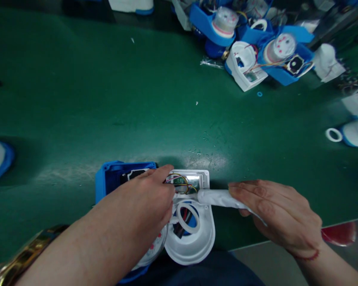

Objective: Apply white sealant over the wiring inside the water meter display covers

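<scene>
White housing (206, 234) lies open on the counter (155, 99), wires (187, 184) laid in but seemingly not yet covered, fingers of the right hand (282, 212) clamped on a white roll (213, 197), those of the left hand (149, 198) too hidden to tell.

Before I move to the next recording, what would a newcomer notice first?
The open white housing at bottom centre, coloured wires inside, would likely come first. Right of it, the right hand holds a white roll. Blue and white devices crowd the upper right.
</scene>
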`<state>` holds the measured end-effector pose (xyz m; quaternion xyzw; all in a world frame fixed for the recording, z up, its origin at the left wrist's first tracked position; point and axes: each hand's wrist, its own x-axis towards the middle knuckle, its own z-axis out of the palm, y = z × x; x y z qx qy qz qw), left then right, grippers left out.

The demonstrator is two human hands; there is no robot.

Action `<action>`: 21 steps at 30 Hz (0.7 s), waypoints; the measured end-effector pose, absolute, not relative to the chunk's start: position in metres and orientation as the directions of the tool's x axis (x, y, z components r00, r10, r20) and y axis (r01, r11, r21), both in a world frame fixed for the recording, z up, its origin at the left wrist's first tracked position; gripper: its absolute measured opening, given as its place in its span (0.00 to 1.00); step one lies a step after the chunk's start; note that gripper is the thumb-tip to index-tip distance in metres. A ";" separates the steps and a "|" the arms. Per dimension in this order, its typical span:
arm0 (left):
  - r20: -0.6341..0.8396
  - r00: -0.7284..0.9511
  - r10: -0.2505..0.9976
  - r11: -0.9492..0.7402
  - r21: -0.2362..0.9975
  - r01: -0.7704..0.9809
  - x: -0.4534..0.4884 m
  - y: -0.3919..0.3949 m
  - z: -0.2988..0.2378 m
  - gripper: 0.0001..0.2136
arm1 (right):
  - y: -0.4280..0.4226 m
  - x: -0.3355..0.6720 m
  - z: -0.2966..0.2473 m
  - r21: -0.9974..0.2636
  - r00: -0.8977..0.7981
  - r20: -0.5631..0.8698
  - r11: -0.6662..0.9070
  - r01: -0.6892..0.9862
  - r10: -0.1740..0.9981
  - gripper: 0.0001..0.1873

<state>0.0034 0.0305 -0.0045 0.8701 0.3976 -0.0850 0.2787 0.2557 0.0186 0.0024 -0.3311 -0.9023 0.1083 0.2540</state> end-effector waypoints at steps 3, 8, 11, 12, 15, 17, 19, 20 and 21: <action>-0.449 0.792 0.413 -0.766 0.300 0.569 0.006 0.034 -0.002 0.10 | 0.023 0.258 0.008 -0.359 -0.674 0.347 0.756 0.547 0.652 0.10; -0.468 0.769 0.435 -0.754 0.278 0.595 0.007 0.035 -0.001 0.11 | 0.025 0.254 0.003 -0.374 -0.662 0.392 0.769 0.519 0.638 0.07; -0.480 0.776 0.411 -0.773 0.268 0.575 0.007 0.035 -0.002 0.10 | 0.025 0.256 0.002 -0.371 -0.674 0.384 0.774 0.513 0.631 0.08; -0.473 0.785 0.400 -0.783 0.269 0.561 0.008 0.036 -0.002 0.10 | 0.024 0.258 0.003 -0.362 -0.686 0.360 0.772 0.522 0.632 0.08; -0.448 0.787 0.423 -0.758 0.301 0.579 0.008 0.036 -0.003 0.09 | 0.021 0.266 0.011 -0.294 -0.708 0.295 0.766 0.572 0.642 0.08; -0.443 0.782 0.439 -0.732 0.329 0.597 0.008 0.036 -0.004 0.09 | 0.018 0.270 0.017 -0.250 -0.706 0.276 0.758 0.603 0.652 0.08; -0.420 0.797 0.434 -0.736 0.345 0.582 0.008 0.035 -0.005 0.09 | 0.017 0.271 0.021 -0.227 -0.706 0.276 0.758 0.611 0.652 0.08; -0.410 0.809 0.421 -0.748 0.347 0.566 0.007 0.035 -0.005 0.10 | 0.017 0.271 0.022 -0.221 -0.716 0.269 0.765 0.605 0.644 0.08; -0.398 0.821 0.409 -0.759 0.350 0.548 0.007 0.035 -0.005 0.10 | 0.017 0.271 0.022 -0.222 -0.721 0.265 0.768 0.600 0.640 0.08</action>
